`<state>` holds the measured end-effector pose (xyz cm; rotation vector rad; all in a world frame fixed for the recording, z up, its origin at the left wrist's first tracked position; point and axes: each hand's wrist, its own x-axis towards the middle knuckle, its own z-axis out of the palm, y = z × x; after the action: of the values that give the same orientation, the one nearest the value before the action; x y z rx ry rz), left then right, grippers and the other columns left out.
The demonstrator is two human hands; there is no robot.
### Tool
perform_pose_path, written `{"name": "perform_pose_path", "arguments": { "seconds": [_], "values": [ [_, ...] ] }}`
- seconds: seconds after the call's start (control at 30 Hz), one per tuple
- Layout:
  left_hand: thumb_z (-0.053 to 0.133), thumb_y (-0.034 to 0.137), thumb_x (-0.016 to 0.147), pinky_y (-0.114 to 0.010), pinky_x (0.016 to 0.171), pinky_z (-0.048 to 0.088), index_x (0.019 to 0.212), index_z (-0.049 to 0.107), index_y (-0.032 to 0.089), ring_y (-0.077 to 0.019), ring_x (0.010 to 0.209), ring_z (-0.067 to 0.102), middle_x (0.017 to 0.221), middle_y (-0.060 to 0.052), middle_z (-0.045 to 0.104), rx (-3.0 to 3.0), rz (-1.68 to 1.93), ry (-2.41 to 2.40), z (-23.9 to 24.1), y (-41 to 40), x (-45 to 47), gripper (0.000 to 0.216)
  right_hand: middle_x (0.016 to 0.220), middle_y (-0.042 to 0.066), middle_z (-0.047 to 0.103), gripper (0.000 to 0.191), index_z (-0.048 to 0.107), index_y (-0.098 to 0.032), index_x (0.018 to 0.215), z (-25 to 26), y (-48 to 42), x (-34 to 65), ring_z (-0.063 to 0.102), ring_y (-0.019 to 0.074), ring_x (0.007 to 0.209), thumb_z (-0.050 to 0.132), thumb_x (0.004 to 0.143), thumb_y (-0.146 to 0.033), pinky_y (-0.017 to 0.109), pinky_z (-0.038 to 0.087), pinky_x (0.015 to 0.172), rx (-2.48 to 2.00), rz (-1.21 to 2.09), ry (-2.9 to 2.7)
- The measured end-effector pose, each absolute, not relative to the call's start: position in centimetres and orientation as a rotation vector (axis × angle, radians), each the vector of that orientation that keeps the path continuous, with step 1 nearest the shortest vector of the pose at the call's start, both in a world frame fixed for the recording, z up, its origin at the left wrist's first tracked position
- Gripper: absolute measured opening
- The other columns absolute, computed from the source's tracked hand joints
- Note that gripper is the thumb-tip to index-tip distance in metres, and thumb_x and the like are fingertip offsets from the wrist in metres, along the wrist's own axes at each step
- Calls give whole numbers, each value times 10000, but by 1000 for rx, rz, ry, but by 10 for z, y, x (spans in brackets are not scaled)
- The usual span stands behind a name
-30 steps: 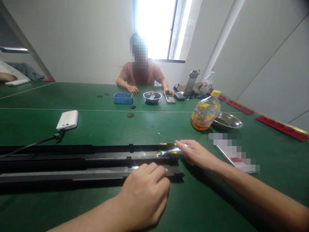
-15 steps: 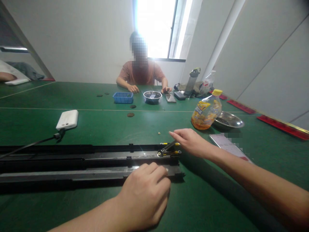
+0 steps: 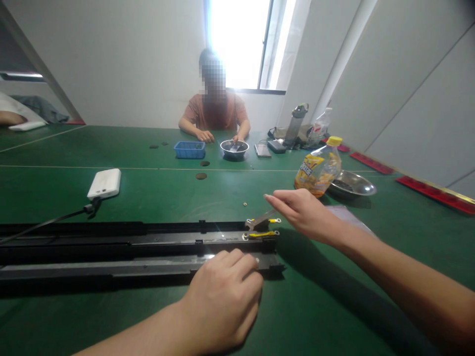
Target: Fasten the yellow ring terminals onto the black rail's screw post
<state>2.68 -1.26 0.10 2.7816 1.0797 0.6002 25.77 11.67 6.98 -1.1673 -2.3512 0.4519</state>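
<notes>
My right hand (image 3: 302, 210) is closed round a wrench (image 3: 261, 219), whose open jaw hangs just above and beyond a nut (image 3: 245, 237) at the right end of the black rails. From that nut a short yellow wire (image 3: 261, 235) with a ring terminal runs to the right. A second yellow wire (image 3: 275, 220) lies on the farther rail, partly behind the wrench. My left hand (image 3: 226, 291) is closed over the right end of the nearest black rail (image 3: 156, 264), its fingertips hidden behind the knuckles.
A small brass-coloured nut (image 3: 245, 203) lies beyond the rails. A white box (image 3: 104, 183) sits near a black cable (image 3: 55, 220). To the right stand a snack-filled bottle (image 3: 319, 170) and a metal bowl (image 3: 356, 184). Opposite, a person (image 3: 218, 111) sits by a blue basket (image 3: 189, 150) and another bowl (image 3: 234, 153).
The wrench has come up off the nut as my right hand rose slightly to the right. My left hand stays put. The person opposite has moved a hand to the bowl.
</notes>
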Motion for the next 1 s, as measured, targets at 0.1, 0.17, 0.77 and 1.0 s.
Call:
{"name": "perform_pose_path", "arguments": {
  "seconds": [0.1, 0.17, 0.77, 1.0],
  "values": [
    [594, 237, 966, -420, 784, 530, 999, 642, 212, -254, 924, 589, 1076, -74, 667, 2781, 601, 1077, 1, -12, 27, 63, 574, -55, 361, 600, 364, -250, 691, 54, 100, 269, 342, 126, 524, 444, 1030, -738, 277, 263, 505, -1391, 886, -1921],
    [597, 234, 963, -425, 787, 534, 1003, 644, 212, -257, 931, 589, 1083, -73, 667, 2778, 599, 1075, 1, -12, 27, 66, 583, -76, 322, 619, 369, -257, 724, 43, 86, 275, 307, 111, 495, 508, 955, -814, 258, 245, 467, -1463, 1201, -1647],
    [595, 236, 968, -436, 782, 530, 1008, 651, 209, -261, 935, 582, 1084, -72, 664, 2775, 602, 1065, 0, -12, 28, 74, 564, -76, 362, 587, 472, -243, 781, 14, 52, 267, 331, 124, 487, 466, 983, -794, 266, 227, 447, -1457, 1345, -1572],
    [590, 236, 972, -437, 789, 537, 1017, 655, 210, -262, 934, 589, 1087, -75, 668, 2775, 601, 1074, 0, -13, 28, 82, 577, -67, 364, 551, 467, -250, 774, 13, 51, 265, 336, 135, 497, 472, 997, -754, 272, 222, 455, -1488, 1313, -1569]
  ]
}}
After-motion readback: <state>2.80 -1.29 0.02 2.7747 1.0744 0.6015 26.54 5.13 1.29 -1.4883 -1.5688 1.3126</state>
